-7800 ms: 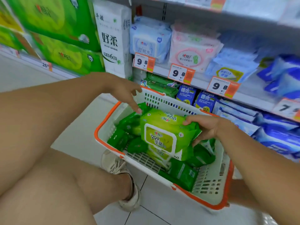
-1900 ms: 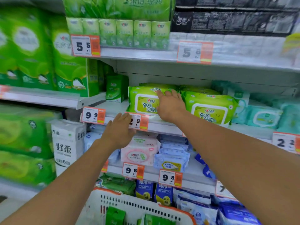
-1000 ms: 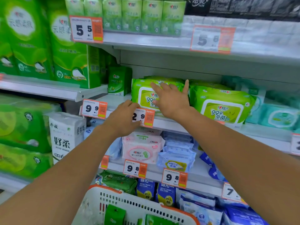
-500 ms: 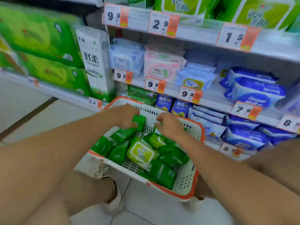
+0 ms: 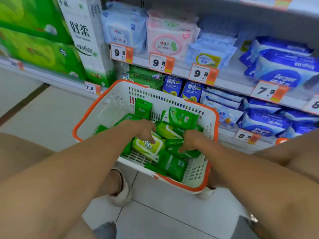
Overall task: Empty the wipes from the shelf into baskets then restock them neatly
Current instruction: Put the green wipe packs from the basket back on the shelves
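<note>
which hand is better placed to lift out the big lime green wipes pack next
Left, probably. The left hand already has its fingertips on the big lime green pack in the basket. The right hand is beside it, curled on darker green packs.

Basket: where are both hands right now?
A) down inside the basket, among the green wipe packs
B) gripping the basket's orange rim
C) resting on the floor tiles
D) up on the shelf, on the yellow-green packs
A: the left hand and right hand are both down inside the white basket, on the green wipe packs, clear of its orange rim.
</note>
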`<action>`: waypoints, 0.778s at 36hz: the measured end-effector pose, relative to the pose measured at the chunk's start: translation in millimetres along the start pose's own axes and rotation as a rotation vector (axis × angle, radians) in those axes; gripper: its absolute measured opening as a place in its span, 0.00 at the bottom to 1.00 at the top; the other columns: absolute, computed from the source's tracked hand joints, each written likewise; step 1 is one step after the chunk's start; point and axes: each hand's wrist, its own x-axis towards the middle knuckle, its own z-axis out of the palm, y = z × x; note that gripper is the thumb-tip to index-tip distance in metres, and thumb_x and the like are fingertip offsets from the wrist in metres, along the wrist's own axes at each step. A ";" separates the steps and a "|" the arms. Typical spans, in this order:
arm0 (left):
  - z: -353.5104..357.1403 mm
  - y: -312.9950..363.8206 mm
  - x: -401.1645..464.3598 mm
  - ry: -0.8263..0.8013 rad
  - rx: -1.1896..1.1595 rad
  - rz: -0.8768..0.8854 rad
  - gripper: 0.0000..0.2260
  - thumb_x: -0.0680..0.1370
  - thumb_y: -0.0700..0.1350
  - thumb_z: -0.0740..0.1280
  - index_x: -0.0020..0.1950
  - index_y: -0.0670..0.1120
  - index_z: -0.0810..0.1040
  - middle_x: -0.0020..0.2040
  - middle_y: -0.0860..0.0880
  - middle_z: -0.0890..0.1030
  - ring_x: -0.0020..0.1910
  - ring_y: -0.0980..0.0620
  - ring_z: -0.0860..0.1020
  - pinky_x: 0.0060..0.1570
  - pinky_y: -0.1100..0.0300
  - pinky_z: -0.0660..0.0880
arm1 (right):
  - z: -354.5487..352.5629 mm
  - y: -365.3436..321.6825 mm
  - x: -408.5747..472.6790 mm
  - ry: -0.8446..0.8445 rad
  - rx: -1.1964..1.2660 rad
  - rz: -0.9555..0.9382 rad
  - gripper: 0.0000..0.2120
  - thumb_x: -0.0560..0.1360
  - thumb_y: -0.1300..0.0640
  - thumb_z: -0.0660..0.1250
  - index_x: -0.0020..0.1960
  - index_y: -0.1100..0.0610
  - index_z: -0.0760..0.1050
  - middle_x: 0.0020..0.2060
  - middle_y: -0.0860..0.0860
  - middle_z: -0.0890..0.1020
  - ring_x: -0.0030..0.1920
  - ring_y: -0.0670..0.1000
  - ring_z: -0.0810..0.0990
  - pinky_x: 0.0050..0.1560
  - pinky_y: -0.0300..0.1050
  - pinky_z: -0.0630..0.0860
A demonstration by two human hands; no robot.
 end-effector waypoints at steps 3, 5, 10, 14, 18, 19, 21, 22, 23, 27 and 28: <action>8.0 9.9 8.5 -0.089 0.002 0.019 0.34 0.75 0.59 0.71 0.76 0.48 0.64 0.74 0.46 0.68 0.70 0.43 0.69 0.68 0.47 0.69 | 11.1 -4.8 -1.4 -0.036 -0.073 -0.007 0.28 0.68 0.47 0.76 0.62 0.60 0.75 0.50 0.53 0.80 0.48 0.54 0.80 0.46 0.46 0.79; 12.7 12.5 10.5 -0.118 0.000 0.023 0.35 0.74 0.60 0.71 0.77 0.49 0.63 0.75 0.46 0.67 0.70 0.43 0.69 0.68 0.46 0.69 | 12.3 -6.9 -5.5 0.051 -0.128 -0.041 0.17 0.71 0.58 0.73 0.58 0.61 0.77 0.42 0.52 0.77 0.43 0.54 0.80 0.41 0.46 0.78; 8.2 13.3 4.1 -0.023 -0.301 0.016 0.47 0.70 0.68 0.70 0.80 0.50 0.53 0.80 0.49 0.56 0.77 0.45 0.60 0.74 0.48 0.60 | -30.8 -10.9 -14.5 0.118 -0.214 -0.225 0.28 0.69 0.65 0.75 0.67 0.54 0.76 0.54 0.53 0.81 0.53 0.56 0.81 0.49 0.47 0.78; -2.9 13.7 -10.2 -0.103 -0.823 0.029 0.38 0.71 0.61 0.74 0.75 0.47 0.65 0.72 0.50 0.71 0.71 0.46 0.71 0.71 0.48 0.66 | -84.9 -22.2 -38.1 0.135 0.171 -0.440 0.33 0.66 0.62 0.80 0.69 0.48 0.76 0.66 0.51 0.78 0.65 0.54 0.75 0.63 0.45 0.70; -7.1 0.1 -22.0 -0.209 -1.212 0.019 0.21 0.74 0.53 0.72 0.64 0.45 0.79 0.60 0.43 0.83 0.61 0.41 0.80 0.66 0.43 0.72 | -97.8 -34.7 -55.9 0.244 0.424 -0.520 0.44 0.62 0.64 0.82 0.73 0.47 0.70 0.69 0.50 0.74 0.65 0.49 0.72 0.61 0.41 0.65; -7.5 -3.2 -23.2 -0.185 -1.246 -0.019 0.20 0.74 0.55 0.72 0.62 0.46 0.79 0.58 0.43 0.83 0.58 0.42 0.81 0.65 0.44 0.73 | -96.3 -33.3 -55.7 0.250 0.467 -0.485 0.47 0.62 0.64 0.83 0.76 0.47 0.66 0.67 0.50 0.75 0.64 0.48 0.71 0.60 0.43 0.65; -6.7 -8.2 -24.1 -0.120 -1.283 -0.100 0.22 0.74 0.60 0.69 0.60 0.47 0.80 0.54 0.44 0.84 0.52 0.44 0.82 0.58 0.48 0.74 | -93.7 -24.8 -52.2 0.248 0.494 -0.415 0.45 0.62 0.63 0.83 0.75 0.51 0.68 0.67 0.53 0.76 0.67 0.51 0.72 0.63 0.47 0.68; -6.3 -9.0 -25.1 -0.075 -1.297 -0.134 0.22 0.73 0.61 0.68 0.59 0.47 0.79 0.52 0.44 0.83 0.49 0.44 0.80 0.54 0.49 0.74 | -92.9 -19.3 -49.8 0.247 0.468 -0.380 0.40 0.62 0.62 0.83 0.71 0.55 0.73 0.68 0.55 0.76 0.68 0.54 0.73 0.65 0.50 0.70; -5.3 -9.7 -25.9 -0.027 -1.317 -0.164 0.23 0.72 0.61 0.68 0.59 0.47 0.78 0.50 0.44 0.81 0.47 0.44 0.78 0.52 0.49 0.74 | -92.0 -13.8 -47.5 0.250 0.430 -0.347 0.35 0.63 0.61 0.82 0.68 0.58 0.76 0.67 0.57 0.77 0.67 0.56 0.75 0.65 0.50 0.71; -3.3 -15.3 -30.7 0.062 -1.287 -0.175 0.32 0.68 0.54 0.77 0.67 0.43 0.71 0.48 0.45 0.80 0.46 0.47 0.79 0.47 0.53 0.77 | -89.0 -1.2 -48.9 0.217 0.407 -0.274 0.26 0.66 0.57 0.80 0.62 0.63 0.80 0.62 0.58 0.81 0.56 0.53 0.79 0.55 0.41 0.69; -2.5 -17.0 -28.8 0.124 -1.221 -0.191 0.44 0.62 0.56 0.81 0.71 0.43 0.66 0.56 0.45 0.79 0.52 0.46 0.79 0.50 0.52 0.78 | -87.8 1.7 -48.9 0.203 0.454 -0.268 0.25 0.67 0.58 0.80 0.62 0.63 0.80 0.64 0.58 0.80 0.58 0.54 0.79 0.56 0.41 0.69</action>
